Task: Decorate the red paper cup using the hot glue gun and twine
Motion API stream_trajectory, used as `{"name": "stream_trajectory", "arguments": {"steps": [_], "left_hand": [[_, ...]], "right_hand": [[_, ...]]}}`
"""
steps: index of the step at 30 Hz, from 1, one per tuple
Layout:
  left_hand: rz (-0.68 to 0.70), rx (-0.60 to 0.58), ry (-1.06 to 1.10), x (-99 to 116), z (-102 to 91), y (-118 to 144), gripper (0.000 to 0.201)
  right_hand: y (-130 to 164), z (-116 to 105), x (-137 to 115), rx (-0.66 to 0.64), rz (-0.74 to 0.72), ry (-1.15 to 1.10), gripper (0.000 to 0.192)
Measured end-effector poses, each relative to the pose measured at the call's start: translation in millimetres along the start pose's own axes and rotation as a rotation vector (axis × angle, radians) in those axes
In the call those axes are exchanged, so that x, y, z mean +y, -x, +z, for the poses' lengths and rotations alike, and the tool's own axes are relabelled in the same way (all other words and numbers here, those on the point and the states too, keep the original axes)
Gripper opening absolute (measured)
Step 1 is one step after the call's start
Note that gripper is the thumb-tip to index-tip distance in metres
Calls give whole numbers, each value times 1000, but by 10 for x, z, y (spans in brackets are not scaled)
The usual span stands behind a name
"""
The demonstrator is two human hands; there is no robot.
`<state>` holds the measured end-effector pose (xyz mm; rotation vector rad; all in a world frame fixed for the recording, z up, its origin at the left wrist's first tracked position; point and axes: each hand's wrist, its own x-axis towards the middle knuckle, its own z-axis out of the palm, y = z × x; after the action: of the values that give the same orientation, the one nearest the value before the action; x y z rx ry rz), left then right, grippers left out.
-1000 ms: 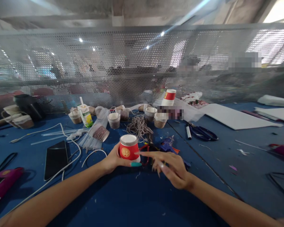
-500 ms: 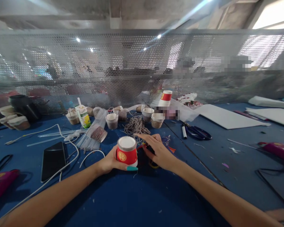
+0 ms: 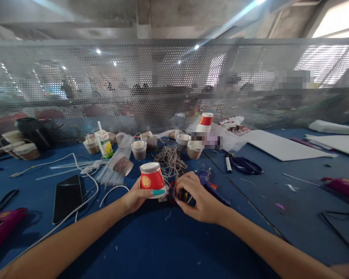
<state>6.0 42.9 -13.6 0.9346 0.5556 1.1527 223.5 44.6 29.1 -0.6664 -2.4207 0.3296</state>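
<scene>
My left hand (image 3: 135,196) is wrapped around a red and white paper cup (image 3: 152,181) with a gold emblem. Grey cord circles the cup's wide upper rim, and the cup leans slightly. Just right of it, my right hand (image 3: 196,197) is closed, its fingers curled toward the thumb; what they grip is too small and dark to make out. Behind both hands lies a loose heap of grey-brown cord (image 3: 170,159). Blue, red and orange items (image 3: 205,178) sit partly hidden behind my right hand.
Several cord-wrapped cups (image 3: 139,149) line the back, with a drink carton (image 3: 104,144) and stacked red cups (image 3: 205,121). A phone (image 3: 68,198) and white cable lie left. Scissors (image 3: 247,164), a white marker (image 3: 228,164), white board (image 3: 285,145) and a purple glue gun (image 3: 341,188) lie right.
The cup has tilted and shifted slightly left and up in my left hand. My right hand has gone from outstretched fingers over the cord to curled fingers, lower down.
</scene>
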Motion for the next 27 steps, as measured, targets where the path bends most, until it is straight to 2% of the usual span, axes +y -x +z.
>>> {"name": "stream_trajectory", "arguments": {"steps": [4, 6, 10, 13, 16, 21, 27], "left_hand": [[-11, 14, 23, 2, -8, -7, 45], [-24, -2, 30, 4, -18, -10, 46], [-48, -62, 33, -3, -49, -17, 48], [-62, -71, 13, -9, -58, -16, 48], [-61, -45, -6, -11, -47, -15, 49], [-39, -12, -49, -10, -17, -32, 48], [-39, 3, 6, -18, -34, -41, 60]], "right_hand": [[28, -10, -143, -66, 26, -317, 2], [34, -12, -181, -118, 119, -560, 11], [34, -11, -191, -300, 295, -1080, 28], [46, -5, -173, -325, 317, -1183, 32], [66, 2, -126, -201, 262, -1038, 32], [55, 0, 19, 49, 211, -357, 27], [35, -32, 135, 434, 212, 83, 24]]}}
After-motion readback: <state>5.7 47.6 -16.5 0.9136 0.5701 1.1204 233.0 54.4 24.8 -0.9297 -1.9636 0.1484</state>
